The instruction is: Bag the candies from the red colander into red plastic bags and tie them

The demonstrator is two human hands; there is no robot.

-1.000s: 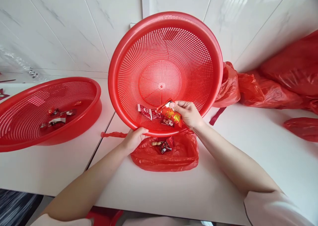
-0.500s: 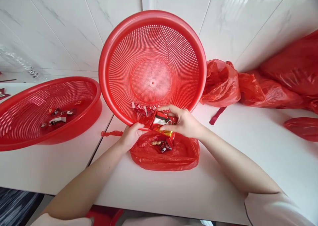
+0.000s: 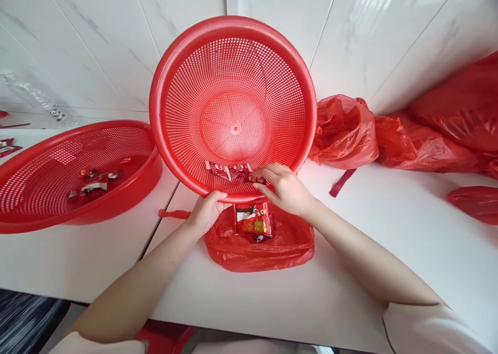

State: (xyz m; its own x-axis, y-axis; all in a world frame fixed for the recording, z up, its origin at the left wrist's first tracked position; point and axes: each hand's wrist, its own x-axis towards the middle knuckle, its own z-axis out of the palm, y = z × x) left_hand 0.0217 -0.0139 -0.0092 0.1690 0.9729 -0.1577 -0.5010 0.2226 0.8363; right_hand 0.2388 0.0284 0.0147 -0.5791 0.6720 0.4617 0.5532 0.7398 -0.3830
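Note:
A red perforated plastic basket [image 3: 233, 66] is tipped toward me. My left hand [image 3: 208, 211] grips its lower rim, thumb over the edge. Just inside that rim, the fingers of my right hand [image 3: 284, 187] close on a small dark red wrapped candy [image 3: 254, 179]. Beside it, red-and-white wrapped packets [image 3: 227, 171] lie on the basket's lower wall. Below the rim, an open red plastic bag [image 3: 260, 258] rests on the table. In its mouth sits a red snack packet [image 3: 252, 219] with gold and white print, over a darker wrapped piece [image 3: 259, 237].
At left, a second red basket [image 3: 112, 208] leans at a slant with several wrapped sweets [image 3: 95, 187] inside. Red plastic bags [image 3: 346, 131] line the wall at right. A dark red strip [image 3: 342, 182] lies on the white table [image 3: 350, 219]. A clear plastic bottle [image 3: 37, 102] is at far left.
The snack packet has left my right hand and now lies in the bag. My right hand has moved up into the basket, onto a small candy. My left hand stays on the rim.

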